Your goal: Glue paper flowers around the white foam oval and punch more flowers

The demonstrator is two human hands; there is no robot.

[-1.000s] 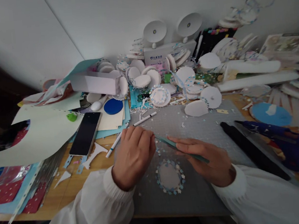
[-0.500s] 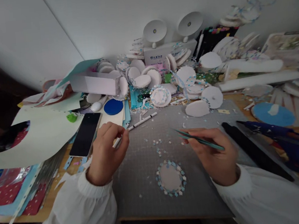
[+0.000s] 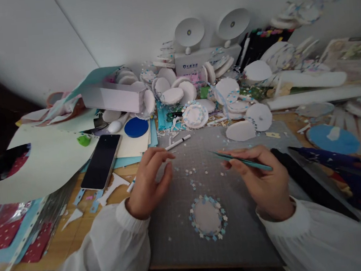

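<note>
My right hand (image 3: 266,182) grips a pair of green tweezers (image 3: 251,163), whose tips point left over the grey cutting mat (image 3: 238,245). To the left, my left hand (image 3: 151,185) hovers at the mat's edge with thumb and fingers apart and nothing visible between them. Between and below the hands lies a round white disc (image 3: 206,216) ringed with small blue and white stars. Several loose paper stars (image 3: 191,172) are scattered above it. Partly hidden behind my left hand is a white pen (image 3: 178,142).
A black phone (image 3: 102,162), paper scraps (image 3: 113,188) and a blue round lid (image 3: 136,127) lie left. Decorated white discs (image 3: 194,115) pile up along the back, before two round white lamps (image 3: 189,32). At right are a blue glue gun (image 3: 346,166) and a black strip-like object (image 3: 313,186).
My left hand has moved right, and its thumb and fingers have parted from a pinched pose. The tweezers stay in my right hand at nearly the same place. The view has shifted slightly.
</note>
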